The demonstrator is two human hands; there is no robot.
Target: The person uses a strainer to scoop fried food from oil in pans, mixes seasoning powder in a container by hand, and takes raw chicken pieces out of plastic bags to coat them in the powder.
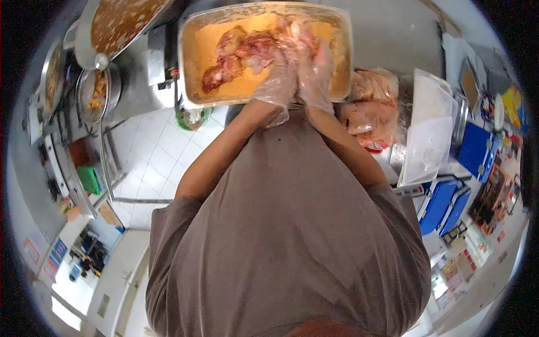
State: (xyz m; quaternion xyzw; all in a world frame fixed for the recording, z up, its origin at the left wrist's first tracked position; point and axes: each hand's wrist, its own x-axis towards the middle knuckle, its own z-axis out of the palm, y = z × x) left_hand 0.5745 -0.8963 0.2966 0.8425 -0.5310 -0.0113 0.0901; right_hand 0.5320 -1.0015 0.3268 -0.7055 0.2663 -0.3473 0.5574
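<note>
Both of my hands are inside a rectangular tub [193, 90] of orange powdery coating, wearing clear plastic gloves. My left hand [276, 83] and my right hand [315, 76] sit close together on the tub's right half. Their fingers close on a pale pink raw chicken piece [300, 36], partly hidden by the gloves. Left of my hands, several darker red raw chicken pieces [255, 48] lie on the orange powder [205, 42], partly dusted with it.
Right of the tub lie clear bags of raw chicken [370, 112], beside a white translucent lid [429, 129] standing tilted. At left are a pan of brown liquid [123, 25] and a metal strainer [115, 92] with browned bits. A green basket [193, 119] sits below the counter.
</note>
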